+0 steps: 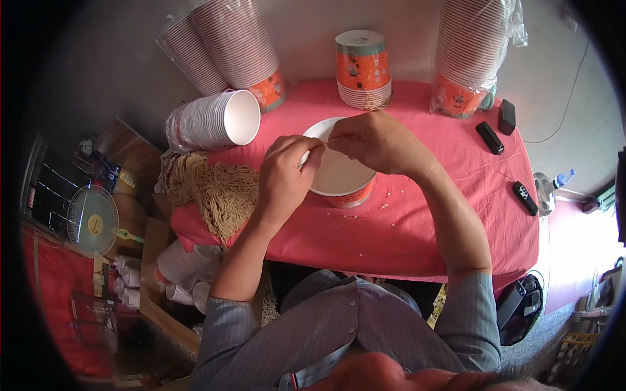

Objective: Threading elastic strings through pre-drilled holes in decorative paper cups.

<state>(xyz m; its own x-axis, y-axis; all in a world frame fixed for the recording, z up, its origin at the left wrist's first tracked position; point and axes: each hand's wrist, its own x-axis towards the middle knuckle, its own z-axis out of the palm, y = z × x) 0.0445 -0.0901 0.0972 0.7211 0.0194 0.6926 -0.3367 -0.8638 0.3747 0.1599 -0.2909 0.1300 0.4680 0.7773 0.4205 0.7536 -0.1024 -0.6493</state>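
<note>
A round paper tub (355, 197), white inside with an orange printed outside, stands on the pink cloth. My left hand (287, 171) is closed at the tub's left rim, thumb against the bent fingers. Over the far part of the opening, my right hand (377, 142) pinches with its fingertips close to the left hand's. A thin pale bit seems to run between the two pinches, too small to name. The hands cover much of the far rim. To the left, a heap of beige cords (228, 195) hangs over the table's edge.
Upside-down tubs (362, 65) stand at the back, cord at their base. Wrapped tub stacks (238, 45) (471, 52) rise at both sides; another stack (208, 122) lies sideways. Small black devices (489, 137) sit on the right of the pink cloth (430, 228). An open carton (156, 306) stands lower left.
</note>
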